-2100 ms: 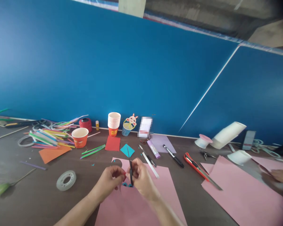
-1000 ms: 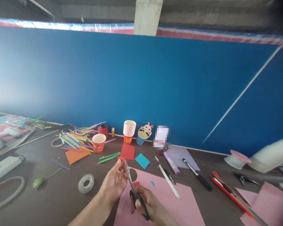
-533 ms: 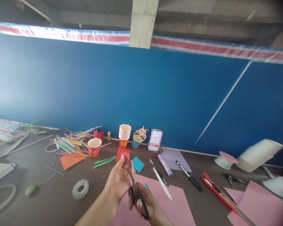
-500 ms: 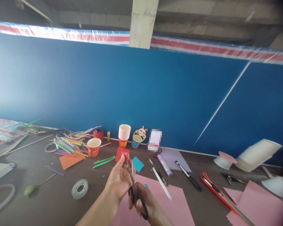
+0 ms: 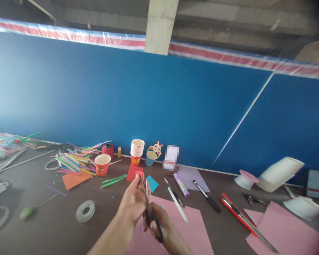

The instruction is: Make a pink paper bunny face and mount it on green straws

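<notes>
Between the fingertips of my left hand (image 5: 133, 198) is a small red paper piece (image 5: 139, 174). My right hand (image 5: 163, 226) grips black-handled scissors (image 5: 154, 221), whose parted blades point up beside the left fingers. Under both hands lies a large pink sheet (image 5: 186, 219). Just beyond the fingertips are a red square (image 5: 132, 171) and a blue square (image 5: 152, 183) of paper. Whether the blades touch the red piece is too small to tell.
Behind stand stacked paper cups (image 5: 137, 148) and a blue cup with a rabbit figure (image 5: 150, 158). Left are a red cup (image 5: 102, 165), colourful strips (image 5: 74, 163) and a tape roll (image 5: 85, 211). Right are a glue stick (image 5: 181, 185), pens and a red cutter (image 5: 239, 216).
The table items appear slightly further left in the view. Both hands keep nearly the same pose, with the red piece and scissors still held.
</notes>
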Available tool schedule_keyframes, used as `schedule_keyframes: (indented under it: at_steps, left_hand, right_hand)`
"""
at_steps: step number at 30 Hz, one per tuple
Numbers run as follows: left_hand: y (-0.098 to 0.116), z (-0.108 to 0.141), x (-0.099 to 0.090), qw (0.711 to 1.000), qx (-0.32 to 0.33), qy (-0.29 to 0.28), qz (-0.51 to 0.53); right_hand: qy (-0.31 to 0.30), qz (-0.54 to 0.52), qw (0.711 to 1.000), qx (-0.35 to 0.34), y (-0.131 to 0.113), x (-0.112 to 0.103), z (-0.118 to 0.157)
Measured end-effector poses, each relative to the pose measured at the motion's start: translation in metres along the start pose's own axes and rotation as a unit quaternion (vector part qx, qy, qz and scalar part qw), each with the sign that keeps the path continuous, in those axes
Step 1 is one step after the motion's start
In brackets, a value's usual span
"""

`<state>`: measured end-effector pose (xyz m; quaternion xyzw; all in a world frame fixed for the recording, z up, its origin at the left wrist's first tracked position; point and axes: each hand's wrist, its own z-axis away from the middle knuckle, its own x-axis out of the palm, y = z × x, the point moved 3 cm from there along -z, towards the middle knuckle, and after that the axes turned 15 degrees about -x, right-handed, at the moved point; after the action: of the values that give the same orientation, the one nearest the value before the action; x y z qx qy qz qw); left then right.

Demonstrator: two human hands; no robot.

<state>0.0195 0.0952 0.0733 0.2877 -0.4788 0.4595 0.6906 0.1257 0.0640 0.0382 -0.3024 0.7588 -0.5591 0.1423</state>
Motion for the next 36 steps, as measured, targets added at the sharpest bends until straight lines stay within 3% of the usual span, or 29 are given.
schedule_keyframes:
  at_steps: [17,27,32,36]
  left_hand:
    - [0.006,0.003,-0.005,0.999,0.029,0.02,0.027]
    - [0.002,0.002,-0.009,0.998,0.019,0.045,0.044]
    - [0.0,0.001,-0.009,0.997,0.025,0.068,0.021]
    - [0.002,-0.003,-0.014,0.998,0.037,0.056,-0.022]
  right_hand:
    - [0.009,0.029,0.998,0.049,0.005,-0.001,-0.001]
    - [0.011,0.025,0.999,0.043,0.007,-0.003,0.0]
    - [0.023,0.031,0.998,0.047,0.008,-0.005,-0.001]
    - [0.035,0.036,0.998,0.034,0.009,-0.002,-0.002]
